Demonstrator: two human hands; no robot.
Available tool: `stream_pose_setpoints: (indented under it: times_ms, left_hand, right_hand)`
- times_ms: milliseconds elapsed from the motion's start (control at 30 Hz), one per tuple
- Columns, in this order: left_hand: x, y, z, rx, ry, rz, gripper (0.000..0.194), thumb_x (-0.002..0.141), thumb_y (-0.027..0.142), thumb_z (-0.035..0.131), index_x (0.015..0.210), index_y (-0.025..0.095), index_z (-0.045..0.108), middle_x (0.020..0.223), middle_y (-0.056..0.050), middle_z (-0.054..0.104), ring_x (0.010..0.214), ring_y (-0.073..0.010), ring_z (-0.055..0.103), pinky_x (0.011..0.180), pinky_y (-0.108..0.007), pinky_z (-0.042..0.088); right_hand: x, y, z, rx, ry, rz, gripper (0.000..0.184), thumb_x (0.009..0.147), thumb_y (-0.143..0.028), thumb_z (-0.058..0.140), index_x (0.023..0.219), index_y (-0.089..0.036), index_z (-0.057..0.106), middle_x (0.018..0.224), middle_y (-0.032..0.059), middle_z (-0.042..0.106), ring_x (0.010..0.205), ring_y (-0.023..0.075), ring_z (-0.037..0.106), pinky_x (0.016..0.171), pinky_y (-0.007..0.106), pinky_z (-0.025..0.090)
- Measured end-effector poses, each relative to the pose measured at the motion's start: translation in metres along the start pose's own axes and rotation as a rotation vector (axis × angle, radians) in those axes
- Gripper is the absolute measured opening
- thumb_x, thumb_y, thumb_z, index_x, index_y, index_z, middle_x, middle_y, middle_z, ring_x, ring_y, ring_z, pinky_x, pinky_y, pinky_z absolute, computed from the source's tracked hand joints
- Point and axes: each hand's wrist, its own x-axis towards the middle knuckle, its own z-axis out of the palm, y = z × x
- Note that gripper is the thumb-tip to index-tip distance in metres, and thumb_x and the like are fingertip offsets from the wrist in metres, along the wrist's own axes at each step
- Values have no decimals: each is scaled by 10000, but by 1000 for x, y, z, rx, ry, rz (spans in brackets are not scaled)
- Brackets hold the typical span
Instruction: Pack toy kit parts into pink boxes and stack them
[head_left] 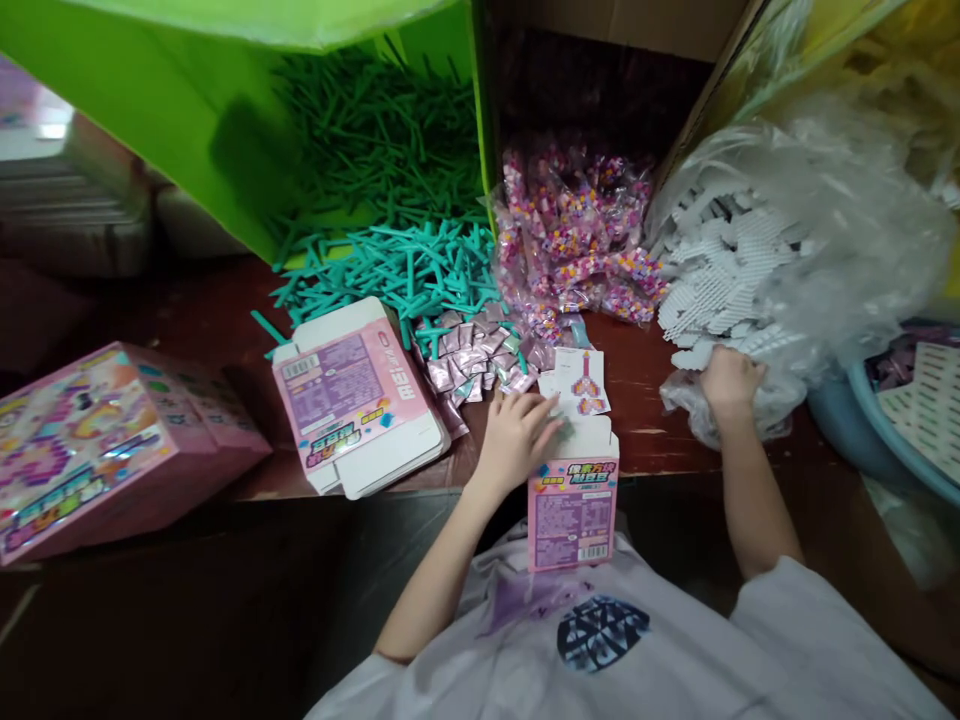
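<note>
My left hand (516, 438) is open, fingers stretched out and a little apart, at the upper left of a pink printed box (574, 512). That box stands against my shirt with its top flap up. Contact between the fingers and the flap cannot be made out. A printed pattern sheet (581, 380) lies just beyond the box. At the near edge of a heap of white ridged plastic plates (724, 270), my right hand (729, 385) is curled closed. Its fingertips are hidden, so what it holds does not show. A clear plastic bag (847, 240) surrounds the plates.
Flattened pink boxes (352, 400) are stacked left of small shiny sachets (480, 355). Green sticks (397, 270) spill from a green bin (172, 120). Bags of colored beads (570, 230) lie behind. A larger pink box (112, 450) is far left, a blue basin (862, 420) far right.
</note>
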Motion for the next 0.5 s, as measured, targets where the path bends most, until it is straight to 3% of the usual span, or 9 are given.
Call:
stream_pose_setpoints:
  times_ms: [100, 167, 233, 300, 367, 433, 500]
  left_hand:
    - [28, -21, -4, 74, 125, -177, 254, 935, 294, 480, 1064, 177, 665, 1070, -109, 669, 1021, -247, 580, 870, -365, 396]
    - [55, -46, -7, 125, 236, -289, 255, 924, 212, 446, 1035, 157, 668, 1095, -127, 653, 1052, -258, 566, 901, -370, 399]
    - [84, -71, -8, 202, 329, -432, 328, 882, 140, 450, 1157, 134, 630, 1240, -158, 592, 1145, -302, 508, 938, -406, 383]
    - [108, -93, -6, 260, 360, -595, 433, 855, 99, 439, 1264, 140, 574, 1376, -176, 494, 1194, -354, 454, 937, -463, 366]
    - [122, -109, -1, 283, 340, -701, 437, 854, 81, 410, 1240, 163, 596, 1372, -181, 492, 1178, -388, 443, 921, -517, 345]
    - [127, -118, 4, 266, 320, -714, 386, 854, 62, 392, 1109, 170, 661, 1272, -176, 561, 1153, -392, 446, 927, -550, 312]
    - [128, -124, 7, 195, 336, -671, 322, 832, 36, 417, 952, 157, 691, 1158, -168, 612, 1124, -369, 457, 935, -536, 297]
  right_hand:
    - [-3, -4, -13, 81, 56, -45, 249, 737, -55, 480, 830, -92, 708, 808, 197, 673, 821, 301, 632, 806, 458, 446]
    - [-4, -15, -16, 309, 198, -133, 291, 772, -100, 466, 927, -116, 712, 898, 175, 690, 850, 277, 626, 821, 427, 462]
    - [0, -37, -12, 542, 288, -176, 309, 807, -134, 458, 1005, -122, 696, 960, 152, 696, 878, 254, 627, 843, 401, 480]
    - [12, -66, 1, 710, 343, -165, 293, 840, -163, 454, 1020, -114, 679, 975, 145, 693, 894, 240, 630, 856, 388, 493]
    - [26, -94, 19, 788, 438, -163, 300, 887, -188, 408, 1029, -106, 659, 1016, 154, 672, 982, 239, 614, 919, 394, 477]
    - [38, -116, 40, 781, 473, -229, 329, 918, -205, 357, 1044, -99, 642, 1074, 175, 633, 1075, 242, 574, 991, 408, 440]
    - [44, -128, 58, 720, 416, -333, 325, 918, -260, 404, 1103, -97, 616, 1149, 190, 578, 1134, 254, 537, 1029, 429, 416]
